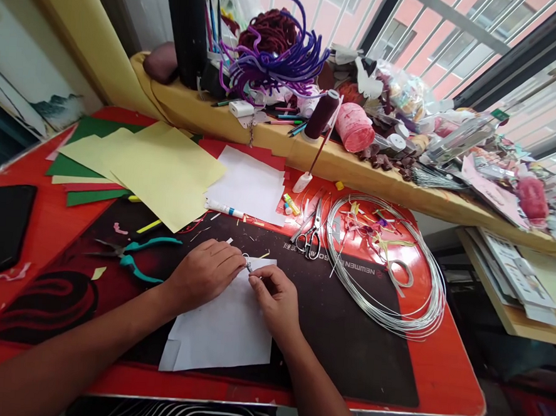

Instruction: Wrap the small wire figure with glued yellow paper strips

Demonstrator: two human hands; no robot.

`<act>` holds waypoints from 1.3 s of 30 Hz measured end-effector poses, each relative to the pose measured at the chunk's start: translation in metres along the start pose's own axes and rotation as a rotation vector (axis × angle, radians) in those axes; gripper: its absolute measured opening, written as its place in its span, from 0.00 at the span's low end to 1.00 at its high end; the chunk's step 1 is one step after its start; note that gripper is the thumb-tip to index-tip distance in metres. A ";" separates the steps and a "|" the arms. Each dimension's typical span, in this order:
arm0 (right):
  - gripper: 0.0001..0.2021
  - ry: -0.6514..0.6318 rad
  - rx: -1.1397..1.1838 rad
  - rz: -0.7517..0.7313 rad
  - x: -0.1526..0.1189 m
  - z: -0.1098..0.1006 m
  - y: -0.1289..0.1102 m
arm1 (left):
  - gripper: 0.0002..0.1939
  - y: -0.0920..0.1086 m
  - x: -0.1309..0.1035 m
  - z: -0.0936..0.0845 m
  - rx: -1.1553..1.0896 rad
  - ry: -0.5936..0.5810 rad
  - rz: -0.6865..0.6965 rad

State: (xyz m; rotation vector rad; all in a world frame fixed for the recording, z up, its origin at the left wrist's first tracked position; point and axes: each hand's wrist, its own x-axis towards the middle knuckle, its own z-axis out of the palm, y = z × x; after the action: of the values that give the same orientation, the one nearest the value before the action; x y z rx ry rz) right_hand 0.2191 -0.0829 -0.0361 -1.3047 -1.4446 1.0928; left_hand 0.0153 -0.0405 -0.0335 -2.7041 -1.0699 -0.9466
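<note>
Over a white sheet of paper (233, 331), both hands meet at a small piece of twisted silvery wire (248, 264) with a loop at its top. My left hand (208, 269) has its fingers pressed together, the tips at the wire's left side. From the right, my right hand (277, 296) pinches the wire's lower end between thumb and forefinger. The sheet lies on a dark desk mat (345, 337), one lower corner folded. Left of my left hand lie teal-handled pliers (129, 255), their jaws pointing left.
A large coil of silver wire (434, 305) and scissors (310, 238) lie to the right. Yellow paper sheets (167, 170), a glue tube (224, 208) and white paper (251, 181) are behind. A black tablet-like object (1, 229) sits at left. The ledge holds purple pipe cleaners (277, 67).
</note>
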 end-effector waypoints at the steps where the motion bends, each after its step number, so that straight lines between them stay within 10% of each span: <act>1: 0.05 0.002 -0.001 0.002 0.000 0.000 0.000 | 0.06 0.000 0.000 -0.001 -0.005 0.002 0.003; 39: 0.05 -0.021 -0.026 -0.022 0.000 0.000 0.000 | 0.11 -0.003 -0.007 0.000 0.001 0.036 0.109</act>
State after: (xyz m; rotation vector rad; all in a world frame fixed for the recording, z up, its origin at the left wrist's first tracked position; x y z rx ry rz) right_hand 0.2191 -0.0827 -0.0362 -1.2956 -1.4895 1.0795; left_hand 0.0090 -0.0423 -0.0382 -2.7024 -0.9062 -0.9718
